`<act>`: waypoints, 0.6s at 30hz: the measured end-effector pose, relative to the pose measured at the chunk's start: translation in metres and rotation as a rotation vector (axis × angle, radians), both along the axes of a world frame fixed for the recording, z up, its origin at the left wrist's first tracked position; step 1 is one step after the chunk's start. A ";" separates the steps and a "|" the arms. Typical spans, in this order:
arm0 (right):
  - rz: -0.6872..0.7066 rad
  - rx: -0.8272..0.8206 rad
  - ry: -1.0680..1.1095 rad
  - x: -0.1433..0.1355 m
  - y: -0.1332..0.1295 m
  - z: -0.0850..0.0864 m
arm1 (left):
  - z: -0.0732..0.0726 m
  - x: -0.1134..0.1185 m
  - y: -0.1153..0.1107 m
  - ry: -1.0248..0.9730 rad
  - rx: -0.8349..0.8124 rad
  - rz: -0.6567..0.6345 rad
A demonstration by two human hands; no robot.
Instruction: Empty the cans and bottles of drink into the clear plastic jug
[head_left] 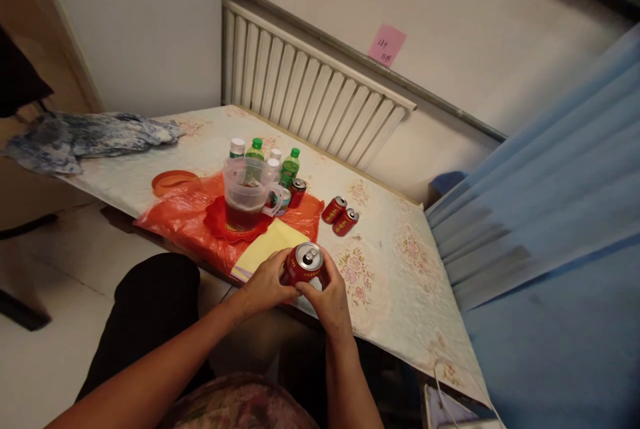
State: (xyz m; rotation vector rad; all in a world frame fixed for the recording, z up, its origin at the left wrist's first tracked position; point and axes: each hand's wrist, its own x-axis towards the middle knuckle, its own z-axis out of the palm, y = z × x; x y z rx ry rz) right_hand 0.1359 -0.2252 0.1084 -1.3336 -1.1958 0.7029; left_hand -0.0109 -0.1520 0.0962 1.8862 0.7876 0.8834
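A red can (301, 267) with its top opening visible is held upright near the table's front edge. My left hand (265, 282) wraps its left side, and my right hand (331, 295) wraps its right side, thumbs near each other. Beyond them, a clear plastic pitcher (245, 189) with dark liquid stands on a red scalloped dish (215, 219). A folded yellow cloth (273, 245) lies between the pitcher and the can. Two more red cans (334, 209) (346, 222) stand side by side to the right, and another red can (298, 193) is behind the pitcher's handle.
Green-capped bottles (290, 167) and white-capped bottles (237, 147) stand behind the pitcher. A red plastic bag (173, 215) spreads under it, with an orange lid (175, 182) at its left. Patterned fabric (110, 135) lies at the far left; a blue curtain (540, 215) hangs at right.
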 end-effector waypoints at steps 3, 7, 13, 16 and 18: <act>0.005 -0.003 0.028 0.000 0.001 -0.004 | 0.001 0.000 0.000 0.008 -0.009 0.003; 0.006 0.003 0.047 0.000 0.002 -0.005 | 0.001 0.000 0.000 0.021 -0.044 0.016; -0.028 -0.003 0.150 0.000 0.004 0.000 | -0.007 0.000 0.004 -0.069 -0.139 -0.129; -0.051 -0.007 0.235 0.003 0.005 -0.002 | -0.012 -0.001 0.006 -0.099 -0.232 -0.220; -0.039 0.000 0.272 0.005 0.005 -0.004 | -0.015 -0.002 0.007 -0.100 -0.285 -0.248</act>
